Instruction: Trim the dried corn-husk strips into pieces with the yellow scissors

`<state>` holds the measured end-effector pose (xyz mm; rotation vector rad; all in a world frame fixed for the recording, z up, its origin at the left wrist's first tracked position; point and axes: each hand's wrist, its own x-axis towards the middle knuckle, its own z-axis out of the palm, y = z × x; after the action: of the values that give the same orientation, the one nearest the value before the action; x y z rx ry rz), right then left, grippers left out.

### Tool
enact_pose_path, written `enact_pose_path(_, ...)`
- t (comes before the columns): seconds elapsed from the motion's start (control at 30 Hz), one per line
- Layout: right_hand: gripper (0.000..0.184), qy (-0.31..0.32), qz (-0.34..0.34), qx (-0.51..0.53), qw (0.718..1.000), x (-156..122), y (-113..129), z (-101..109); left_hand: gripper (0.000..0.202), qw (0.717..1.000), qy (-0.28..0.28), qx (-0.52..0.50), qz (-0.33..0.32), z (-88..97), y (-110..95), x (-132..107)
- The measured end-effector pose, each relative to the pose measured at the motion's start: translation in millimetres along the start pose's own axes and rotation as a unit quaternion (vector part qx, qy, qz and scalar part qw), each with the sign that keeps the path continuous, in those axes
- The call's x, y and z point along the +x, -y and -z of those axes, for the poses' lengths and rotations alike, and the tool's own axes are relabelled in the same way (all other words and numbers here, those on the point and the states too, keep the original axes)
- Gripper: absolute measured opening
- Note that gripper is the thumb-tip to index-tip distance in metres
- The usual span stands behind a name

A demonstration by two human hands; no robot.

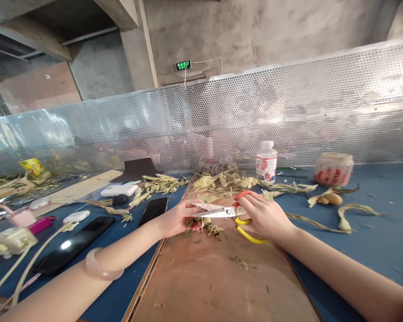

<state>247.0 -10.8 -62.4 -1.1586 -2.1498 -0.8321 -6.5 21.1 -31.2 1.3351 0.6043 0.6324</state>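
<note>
My right hand [267, 217] is closed around the scissors [218, 212], which have one red and one yellow handle loop. Their blades are parted and point left, the tips reaching my left hand [177, 219]. The fingers of that hand are pinched together at a pale dried plant piece [206, 221], mostly hidden by the blades and fingers. Small pink and yellowish scraps [197, 225] show just below, over the brown wooden board [221, 277]. Behind both hands lies a heap of dried yellowish strips [225, 181].
A white labelled bottle [266, 163] and a red-lettered jar [334, 170] stand at the back right. To the left lie a black phone [77, 243], another dark phone [153, 211], a white case [119, 191] and cables. A perforated metal screen [238, 116] runs behind the blue table [372, 237].
</note>
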Motion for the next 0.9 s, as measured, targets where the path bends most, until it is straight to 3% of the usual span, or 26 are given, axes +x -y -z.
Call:
enact_pose_path(0.27,0.019,-0.001,-0.010,0.013,1.000,-2.8,-1.7,-2.6,0.019,1.000,0.011,0.018,0.005,0.5,-1.0,-0.7)
enact_pose_path(0.5,0.026,-0.001,-0.223,0.092,0.970,1.0,-1.1,-5.0,0.015,1.000,0.027,0.011,-0.003,0.7,-2.6,-0.3)
enact_pose_path(0.7,0.024,-0.002,-0.332,0.156,0.930,1.2,-10.1,-10.0,0.011,0.998,-0.061,0.028,-0.016,-2.3,-5.3,1.8)
enact_pose_path(0.8,0.023,0.025,-0.326,0.201,0.924,0.9,-12.4,-13.1,0.014,0.989,-0.123,0.079,-0.031,-2.1,-4.7,2.7)
enact_pose_path(0.9,0.027,0.081,-0.279,0.207,0.934,0.6,-10.8,-11.8,0.015,0.974,-0.155,0.148,-0.076,-1.2,-3.6,3.3)
